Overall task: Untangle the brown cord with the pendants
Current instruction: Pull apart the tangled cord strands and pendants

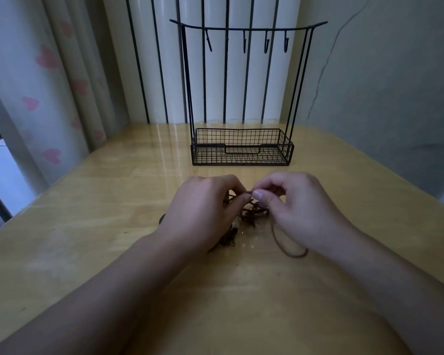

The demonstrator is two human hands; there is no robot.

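Observation:
A tangled brown cord (254, 213) lies bunched on the wooden table (87, 213) between my two hands. One loose loop of it trails to the right and towards me, under my right wrist. Small dark pendants (228, 239) lie partly hidden under my left hand. My left hand (203, 208) pinches a strand at the top of the tangle with thumb and fingertips. My right hand (297, 203) pinches the same strand right beside it, thumb towards me. The two pinches nearly touch, a little above the table.
A black wire stand (241, 149) with a mesh basket base and a hook rail on top stands behind the hands, near the table's back edge. A curtain hangs at the left, a white radiator behind, a wall at the right.

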